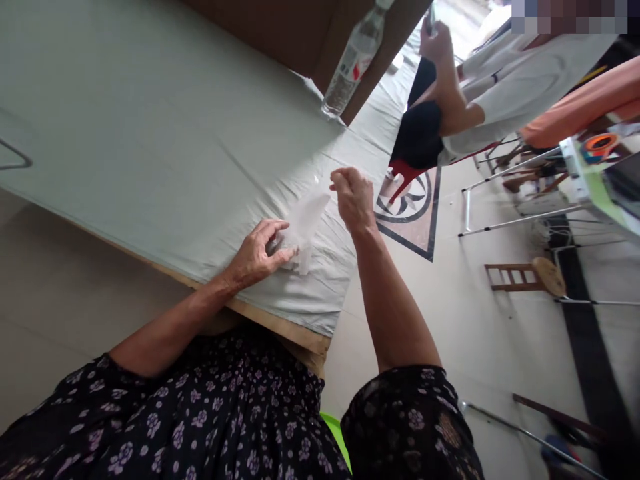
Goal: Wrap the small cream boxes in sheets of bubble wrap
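Near the front right corner of the cloth-covered tabletop (125,133), your filmy white sheet (306,217) is close to the right edge. It looks light, limp and perhaps slick, so it would likely crease or tear under a hard pull; its outer margins seem the best place for a soft fingertip pinch. Your left hand (257,255) has thumb and fingers parted at the sheet's left side, the thumb seeming to touch it. Your right hand (354,199) is curled at its far end; whether it pinches anything cannot be told. Farther along the right edge, a clear bottle (350,70) stands beside a brown box (280,27).
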Demonstrator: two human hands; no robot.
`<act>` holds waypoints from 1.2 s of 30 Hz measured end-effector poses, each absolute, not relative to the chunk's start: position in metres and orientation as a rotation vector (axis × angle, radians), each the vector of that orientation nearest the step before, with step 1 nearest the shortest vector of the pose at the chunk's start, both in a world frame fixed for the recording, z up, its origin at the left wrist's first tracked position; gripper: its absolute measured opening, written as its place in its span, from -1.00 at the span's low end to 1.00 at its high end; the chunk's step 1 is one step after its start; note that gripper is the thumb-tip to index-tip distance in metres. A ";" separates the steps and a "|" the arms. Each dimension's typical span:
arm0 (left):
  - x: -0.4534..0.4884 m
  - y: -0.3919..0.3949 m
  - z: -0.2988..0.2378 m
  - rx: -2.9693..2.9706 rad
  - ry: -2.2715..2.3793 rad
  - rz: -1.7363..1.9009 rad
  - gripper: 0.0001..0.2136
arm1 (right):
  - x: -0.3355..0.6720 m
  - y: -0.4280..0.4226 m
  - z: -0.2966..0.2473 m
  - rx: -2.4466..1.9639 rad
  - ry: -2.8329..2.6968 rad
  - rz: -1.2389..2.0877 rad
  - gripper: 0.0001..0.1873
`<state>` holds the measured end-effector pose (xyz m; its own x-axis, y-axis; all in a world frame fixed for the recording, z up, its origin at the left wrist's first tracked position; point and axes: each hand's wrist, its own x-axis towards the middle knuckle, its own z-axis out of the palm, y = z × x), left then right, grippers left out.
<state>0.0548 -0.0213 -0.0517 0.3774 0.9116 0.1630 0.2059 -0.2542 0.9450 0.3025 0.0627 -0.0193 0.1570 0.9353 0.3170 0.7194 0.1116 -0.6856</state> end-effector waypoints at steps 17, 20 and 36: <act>0.048 -0.020 -0.051 1.407 0.986 0.871 -0.30 | 0.227 -0.034 0.000 -2.002 -1.853 0.429 -0.71; 0.048 -0.020 -0.054 1.370 0.966 0.915 -0.34 | 0.225 -0.033 -0.002 -2.072 -1.893 0.412 -0.67; 0.058 -0.018 -0.065 1.883 1.247 1.147 -0.64 | 0.249 -0.036 -0.027 -1.512 -1.403 0.731 -0.78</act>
<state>0.0585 -0.0179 -0.0649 0.1854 0.9251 0.3313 0.4071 -0.3791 0.8310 0.2487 -0.0361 -0.0275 0.1744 0.9719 0.1579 0.4274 0.0698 -0.9014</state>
